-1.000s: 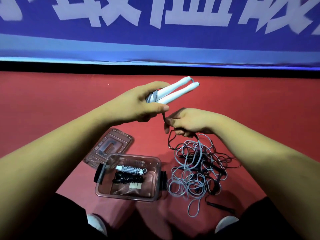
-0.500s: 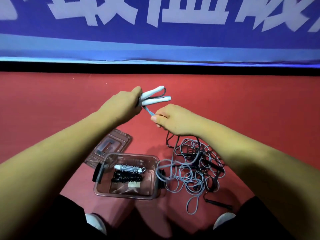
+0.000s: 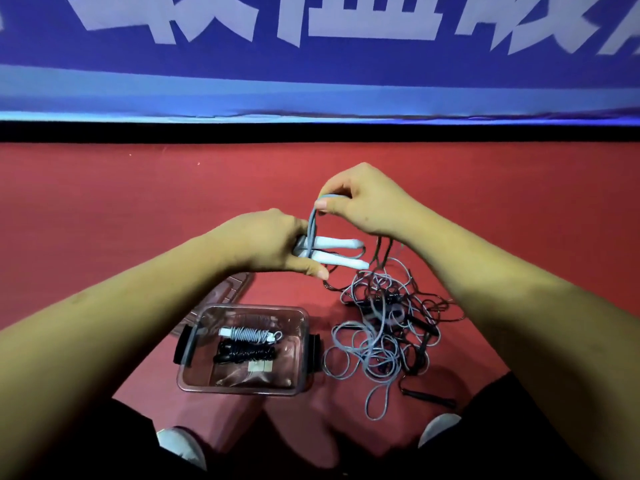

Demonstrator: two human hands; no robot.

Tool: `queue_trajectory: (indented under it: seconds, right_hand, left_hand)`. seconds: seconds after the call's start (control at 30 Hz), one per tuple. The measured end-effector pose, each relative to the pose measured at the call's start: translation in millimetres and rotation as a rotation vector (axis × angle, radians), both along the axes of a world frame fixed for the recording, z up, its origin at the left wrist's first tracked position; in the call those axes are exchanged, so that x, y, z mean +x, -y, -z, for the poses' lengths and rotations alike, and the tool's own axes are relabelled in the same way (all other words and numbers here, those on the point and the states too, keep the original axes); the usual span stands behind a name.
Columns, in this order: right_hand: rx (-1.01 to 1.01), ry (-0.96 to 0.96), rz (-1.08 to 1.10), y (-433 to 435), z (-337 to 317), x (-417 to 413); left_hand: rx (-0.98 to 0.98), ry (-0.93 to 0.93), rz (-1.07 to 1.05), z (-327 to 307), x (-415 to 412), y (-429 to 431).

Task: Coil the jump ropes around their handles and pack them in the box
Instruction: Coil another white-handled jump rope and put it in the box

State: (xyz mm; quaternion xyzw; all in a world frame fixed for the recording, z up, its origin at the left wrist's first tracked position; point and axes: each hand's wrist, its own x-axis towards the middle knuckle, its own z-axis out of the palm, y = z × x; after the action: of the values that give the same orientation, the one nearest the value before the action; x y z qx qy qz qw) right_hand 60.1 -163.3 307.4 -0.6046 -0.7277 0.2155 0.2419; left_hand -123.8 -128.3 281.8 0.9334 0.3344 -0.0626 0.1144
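Jump rope handles (image 3: 332, 252), two white ones, stick out side by side from the left hand (image 3: 263, 244), which grips them tight above the red floor (image 3: 138, 202). The right hand (image 3: 363, 202) pinches the grey rope (image 3: 311, 226) just above them, and the rope runs down across them. The clear box (image 3: 242, 389) sits on the floor below, with a wound-up grey rope (image 3: 247, 335) and a wound-up black rope (image 3: 244, 353) inside. A messy pile of ropes (image 3: 384, 327) lies just right of the box.
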Motion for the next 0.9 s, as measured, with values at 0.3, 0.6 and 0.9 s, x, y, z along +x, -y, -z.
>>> queue_trajectory:
  seconds: [0.3,0.6,0.9]
  right_hand:
    - [-0.197,-0.448,-0.018,-1.5,1.2,27.4]
    - [-0.361,-0.638,-0.094,0.5,18.6,-3.5]
    - [-0.365,-0.594,-0.046,1.5,9.2,-31.1]
  left_hand:
    - [-0.255,0.405,0.09,-27.9,-13.2,13.3]
    - [-0.434,0.81,-0.037,-46.6,-24.4,5.0]
    - [0.066,0.64,-0.297,-46.8,-47.0,-29.2]
